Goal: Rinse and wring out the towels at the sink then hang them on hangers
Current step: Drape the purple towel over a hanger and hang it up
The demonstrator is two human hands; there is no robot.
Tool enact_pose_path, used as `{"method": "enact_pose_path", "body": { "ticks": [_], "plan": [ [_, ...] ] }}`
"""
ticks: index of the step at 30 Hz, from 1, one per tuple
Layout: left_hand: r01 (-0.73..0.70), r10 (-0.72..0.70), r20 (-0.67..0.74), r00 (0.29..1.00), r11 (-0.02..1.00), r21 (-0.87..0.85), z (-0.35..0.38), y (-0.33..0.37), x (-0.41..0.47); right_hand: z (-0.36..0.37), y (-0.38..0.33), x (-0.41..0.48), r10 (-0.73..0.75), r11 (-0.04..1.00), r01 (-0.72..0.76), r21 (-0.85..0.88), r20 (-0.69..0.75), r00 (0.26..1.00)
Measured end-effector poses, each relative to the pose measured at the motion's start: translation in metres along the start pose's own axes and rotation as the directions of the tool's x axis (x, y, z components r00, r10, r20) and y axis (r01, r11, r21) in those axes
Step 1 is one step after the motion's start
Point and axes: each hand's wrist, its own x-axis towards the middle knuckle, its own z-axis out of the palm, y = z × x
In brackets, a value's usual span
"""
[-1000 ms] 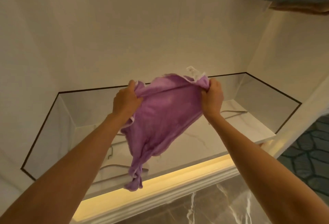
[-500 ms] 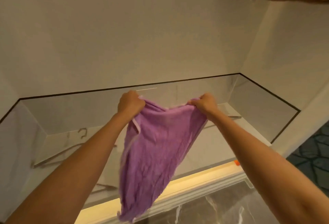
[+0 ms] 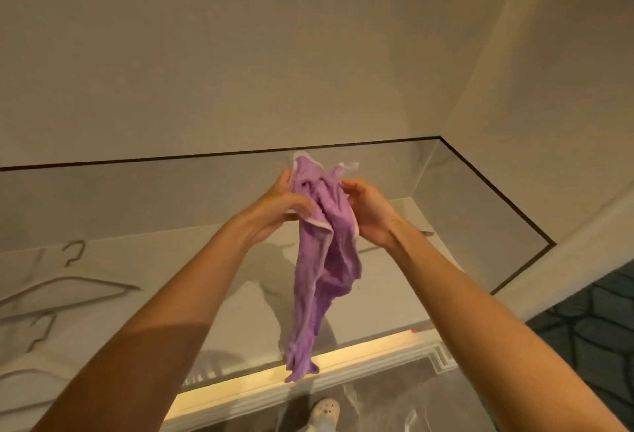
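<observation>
A purple towel (image 3: 324,260) with a pale trim hangs bunched in front of me, its lower end dangling toward the lit shelf edge. My left hand (image 3: 278,207) grips its upper left part, thumb over the cloth. My right hand (image 3: 368,212) cups the upper right side, fingers curled against the fabric near a white tag. Both hands are close together, raised at arm's length above a white marble shelf (image 3: 387,297).
Thin metal hangers (image 3: 65,289) lie on the shelf at the left, another hanger (image 3: 425,233) shows behind my right wrist. A black-edged recess wall (image 3: 480,212) bounds the shelf. A patterned dark floor (image 3: 597,325) lies right; a light shoe (image 3: 324,411) shows below.
The towel was spread wide between my hands; both hands have come together and the cloth is now gathered into a narrow bunch. The view has tilted toward the right.
</observation>
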Motion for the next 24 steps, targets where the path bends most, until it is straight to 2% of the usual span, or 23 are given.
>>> {"method": "enact_pose_path", "body": {
  "ticks": [1,3,4,6,7,9,12,18,22,24],
  "plan": [
    [-0.009,0.006,0.034,0.999,0.995,0.095,0.006,-0.005,0.015,-0.008,0.000,0.013,0.006,1.000,-0.006,0.014,0.005,1.000],
    [-0.015,0.024,-0.024,0.999,0.951,0.309,0.016,-0.021,0.046,-0.031,-0.001,0.039,0.041,0.999,-0.041,-0.006,0.031,0.999],
    [-0.023,0.047,-0.064,0.997,0.941,0.339,0.020,-0.032,0.062,-0.043,-0.001,0.051,0.079,0.996,-0.077,-0.038,0.054,0.995],
    [-0.016,0.060,-0.157,0.986,0.964,0.264,0.027,-0.054,0.097,-0.067,-0.005,0.082,0.149,0.979,-0.140,-0.145,0.052,0.987],
    [0.021,0.032,-0.216,0.976,0.971,0.238,0.034,-0.066,0.116,-0.079,-0.007,0.100,0.186,0.961,-0.180,-0.209,0.009,0.983],
    [0.121,-0.026,-0.297,0.954,0.944,0.306,0.042,-0.087,0.145,-0.100,-0.013,0.128,0.165,0.919,-0.223,-0.326,-0.196,0.967],
    [0.217,-0.069,-0.348,0.935,0.888,0.406,0.046,-0.105,0.182,-0.144,-0.009,0.167,0.029,0.907,-0.220,-0.360,-0.467,0.884],
    [0.268,-0.140,-0.267,0.953,0.800,0.537,0.079,-0.152,0.281,-0.256,0.054,0.255,0.034,0.722,-0.439,-0.535,-0.605,0.795],
    [0.278,-0.198,-0.202,0.959,0.787,0.551,0.115,-0.188,0.339,-0.327,0.084,0.290,0.042,0.637,-0.469,-0.612,-0.580,0.814],
    [0.296,-0.213,-0.214,0.953,0.798,0.525,0.135,-0.208,0.366,-0.361,0.092,0.308,0.024,0.528,-0.452,-0.719,-0.519,0.854]
  ]
}}
